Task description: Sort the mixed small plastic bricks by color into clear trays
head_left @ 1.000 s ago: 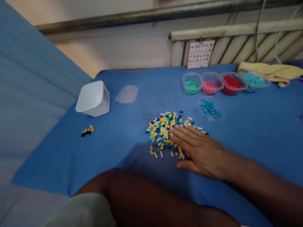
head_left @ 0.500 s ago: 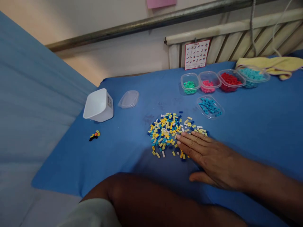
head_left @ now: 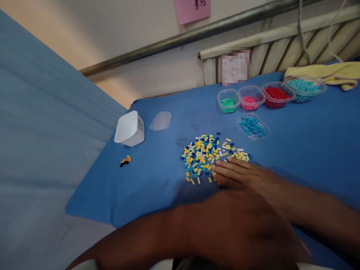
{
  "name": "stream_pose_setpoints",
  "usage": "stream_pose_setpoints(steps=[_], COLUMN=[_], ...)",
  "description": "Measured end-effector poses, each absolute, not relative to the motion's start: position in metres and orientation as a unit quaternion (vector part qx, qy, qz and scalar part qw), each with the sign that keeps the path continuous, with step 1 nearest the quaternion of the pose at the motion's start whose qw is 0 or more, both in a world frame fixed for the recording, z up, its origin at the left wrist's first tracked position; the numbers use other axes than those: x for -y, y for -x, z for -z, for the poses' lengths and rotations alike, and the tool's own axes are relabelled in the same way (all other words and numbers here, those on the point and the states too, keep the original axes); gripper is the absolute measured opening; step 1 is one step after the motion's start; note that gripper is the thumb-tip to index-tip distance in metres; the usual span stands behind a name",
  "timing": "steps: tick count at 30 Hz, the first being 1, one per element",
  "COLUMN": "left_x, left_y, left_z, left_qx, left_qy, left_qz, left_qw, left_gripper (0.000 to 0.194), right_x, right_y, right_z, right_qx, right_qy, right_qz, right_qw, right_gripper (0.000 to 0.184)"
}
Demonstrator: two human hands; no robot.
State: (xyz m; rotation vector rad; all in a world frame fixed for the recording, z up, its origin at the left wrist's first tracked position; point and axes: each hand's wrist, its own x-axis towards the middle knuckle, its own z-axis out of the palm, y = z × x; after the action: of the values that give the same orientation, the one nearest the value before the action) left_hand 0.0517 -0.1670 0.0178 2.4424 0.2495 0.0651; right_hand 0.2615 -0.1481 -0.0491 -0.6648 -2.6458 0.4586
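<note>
My right hand [head_left: 244, 175] lies flat at the near right edge of a pile of small building bricks [head_left: 201, 153], its fingers stretched over some of them. The bricks are yellow, white, teal and dark blue. Across the front, close to the camera, my left hand [head_left: 250, 221] reaches to the right and covers part of my right hand. Motion smears its fingers, so their pose does not show. A shallow clear tray [head_left: 266, 135] of blue bricks stands just beyond the pile.
Clear tubs hold green bricks [head_left: 228, 105], pink bricks [head_left: 249, 103], red bricks [head_left: 277, 93] and turquoise bricks [head_left: 303, 85]. At left are a white bin [head_left: 131, 129], a clear lid [head_left: 161, 121] and a small black, yellow and orange cluster [head_left: 125, 161]. A yellow cloth [head_left: 343, 74] lies far right.
My left arm has swung rightward across the front, and its hand now overlaps my right hand. My right hand stays at the pile. The camera view has shifted slightly.
</note>
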Motion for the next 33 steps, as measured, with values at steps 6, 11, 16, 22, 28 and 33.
stream_pose_setpoints(steps=[6,11,16,22,28,33], left_x=[0.098,0.084,0.064,0.035,0.01,0.014], left_y=[0.029,0.03,0.015,0.001,-0.015,-0.01], left_z=[0.003,0.022,0.017,0.018,0.018,0.015], left_qx=[-0.356,-0.363,-0.37,-0.372,-0.368,-0.337], left_qy=[-0.929,-0.925,-0.922,-0.922,-0.925,-0.935], left_qz=[-0.036,0.032,0.035,0.041,0.05,0.06], left_qw=[0.093,0.11,0.111,0.096,0.077,0.09], left_gripper=[0.082,0.079,0.071,0.074,0.076,0.082], right_x=[0.137,0.119,0.114,0.108,0.101,0.099], right_y=[-0.27,-0.282,-0.285,-0.284,-0.285,-0.282], right_z=[0.031,0.045,0.064,0.062,0.063,0.062], right_qx=[0.94,0.924,0.921,0.919,0.909,0.907], right_qy=[0.251,0.287,0.314,0.344,0.364,0.366], right_qz=[-0.127,-0.109,-0.118,-0.093,-0.108,-0.11], right_qw=[0.195,0.228,0.197,0.17,0.169,0.176], right_gripper=[0.055,0.064,0.074,0.071,0.07,0.076])
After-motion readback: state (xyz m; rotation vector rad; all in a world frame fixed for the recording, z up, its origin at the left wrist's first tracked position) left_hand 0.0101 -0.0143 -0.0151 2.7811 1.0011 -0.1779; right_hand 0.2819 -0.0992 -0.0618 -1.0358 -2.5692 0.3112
